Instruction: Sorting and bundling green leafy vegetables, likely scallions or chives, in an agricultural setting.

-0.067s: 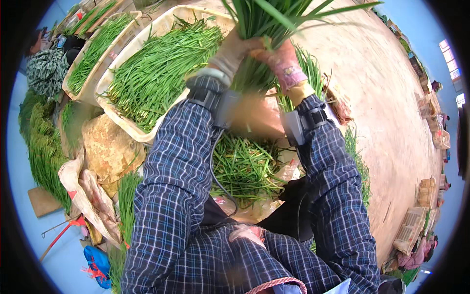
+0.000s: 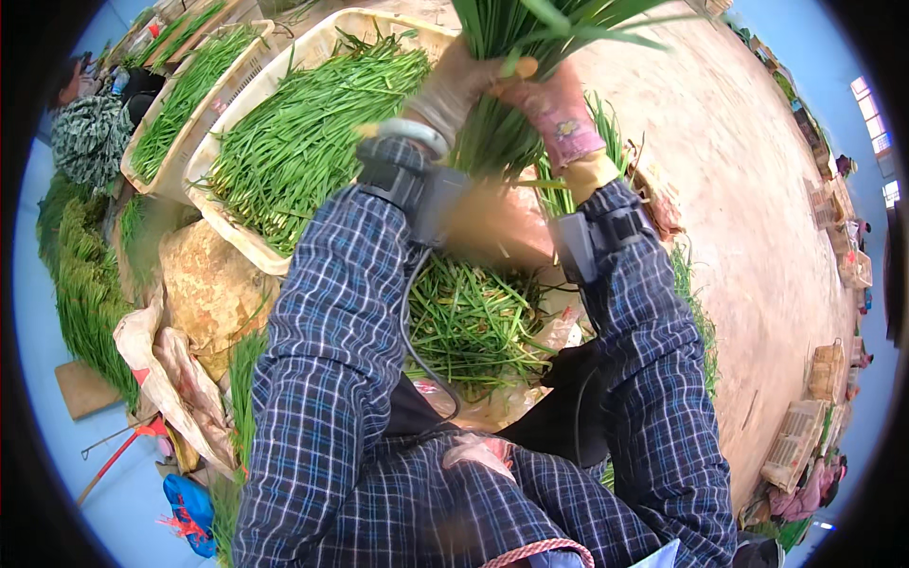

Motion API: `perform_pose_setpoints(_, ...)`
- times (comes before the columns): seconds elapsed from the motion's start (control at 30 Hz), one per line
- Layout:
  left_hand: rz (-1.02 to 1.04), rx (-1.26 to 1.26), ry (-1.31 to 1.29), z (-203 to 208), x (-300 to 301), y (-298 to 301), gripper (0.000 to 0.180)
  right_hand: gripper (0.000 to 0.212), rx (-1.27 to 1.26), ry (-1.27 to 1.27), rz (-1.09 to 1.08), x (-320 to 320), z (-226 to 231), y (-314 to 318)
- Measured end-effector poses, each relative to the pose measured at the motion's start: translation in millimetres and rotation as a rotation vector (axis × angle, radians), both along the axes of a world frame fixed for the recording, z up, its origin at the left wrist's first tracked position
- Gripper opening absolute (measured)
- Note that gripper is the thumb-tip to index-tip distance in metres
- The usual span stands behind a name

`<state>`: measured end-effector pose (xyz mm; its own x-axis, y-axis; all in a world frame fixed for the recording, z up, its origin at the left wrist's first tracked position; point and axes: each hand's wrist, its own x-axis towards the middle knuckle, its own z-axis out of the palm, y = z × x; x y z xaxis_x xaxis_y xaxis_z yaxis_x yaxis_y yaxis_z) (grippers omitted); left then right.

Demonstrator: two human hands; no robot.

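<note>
In front of me, at the top of the view, both hands are closed around a thick bunch of garlic chives (image 2: 497, 133). The leaves fan out above my grip and the lower ends point down, blurred. My left hand (image 2: 454, 90), gloved, grips the bunch from the left. My right hand (image 2: 554, 109), in a pinkish glove, wraps it from the right, its fingers meeting the left thumb. Below my forearms lies a loose heap of green leaves (image 2: 473, 317) between my knees. A brownish block-like shape (image 2: 502, 222) under the bunch is smeared by motion.
A large cream crate (image 2: 213, 213) full of chives stands left of my hands, with a second crate (image 2: 156, 185) beyond it. More chives (image 2: 85, 275) lie at the far left near a sack (image 2: 213, 284). Crates (image 2: 793, 440) and people line the right side.
Both hands have risen slightly with the bunch, and its long leaves have swung a little left. My right wrist has shifted slightly right.
</note>
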<state>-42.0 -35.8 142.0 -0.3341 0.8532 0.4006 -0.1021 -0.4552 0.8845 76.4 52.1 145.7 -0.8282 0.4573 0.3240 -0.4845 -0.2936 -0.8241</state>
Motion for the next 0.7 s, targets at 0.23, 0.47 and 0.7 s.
perform_pose_setpoints(0.23,0.205,0.162,0.159,-4.4,-22.8,-11.5,0.084,0.070,0.914,-0.510,-0.342,-11.6,6.1,-13.7)
perform_pose_setpoints(0.47,0.650,0.043,0.079,-2.2,-31.8,-9.1,0.058,0.093,1.341,-0.858,-0.281,-23.6,29.1,-26.9)
perform_pose_setpoints(0.7,0.570,-0.011,-0.252,8.1,-74.1,-98.8,0.031,0.050,0.634,-0.458,-0.219,77.3,71.6,-46.2)
